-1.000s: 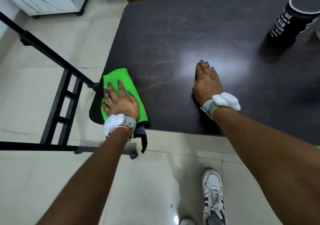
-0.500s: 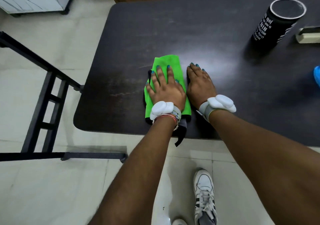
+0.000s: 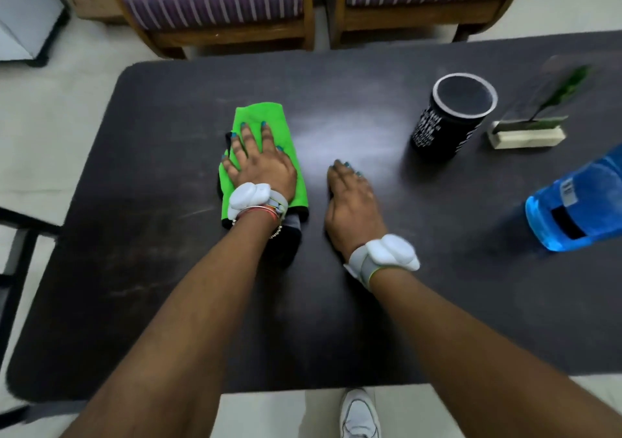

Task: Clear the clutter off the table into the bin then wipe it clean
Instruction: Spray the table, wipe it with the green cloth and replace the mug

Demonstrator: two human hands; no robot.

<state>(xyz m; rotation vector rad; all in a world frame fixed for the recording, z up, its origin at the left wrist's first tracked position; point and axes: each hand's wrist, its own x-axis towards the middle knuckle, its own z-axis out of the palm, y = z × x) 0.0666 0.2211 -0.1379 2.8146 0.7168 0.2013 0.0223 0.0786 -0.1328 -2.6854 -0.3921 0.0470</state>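
Observation:
A folded green cloth [image 3: 266,124] with a dark underside lies on the dark table [image 3: 151,252], left of its middle. My left hand [image 3: 261,165] presses flat on the cloth with fingers spread and straight. My right hand [image 3: 351,205] rests flat on the bare tabletop just right of the cloth, fingers together and straight. Neither hand grips anything. No bin shows in the head view.
A black cylindrical cup [image 3: 447,117] with white lettering stands at the right. Beyond it sits a clear plaque in a white base [image 3: 526,134]. A blue bottle [image 3: 579,202] lies at the right edge. Two striped chairs [image 3: 215,3] stand behind the table.
My left hand slid the cloth from the table's left edge rightward and farther onto the table. My right hand stayed flat on the tabletop. The view now takes in more of the table.

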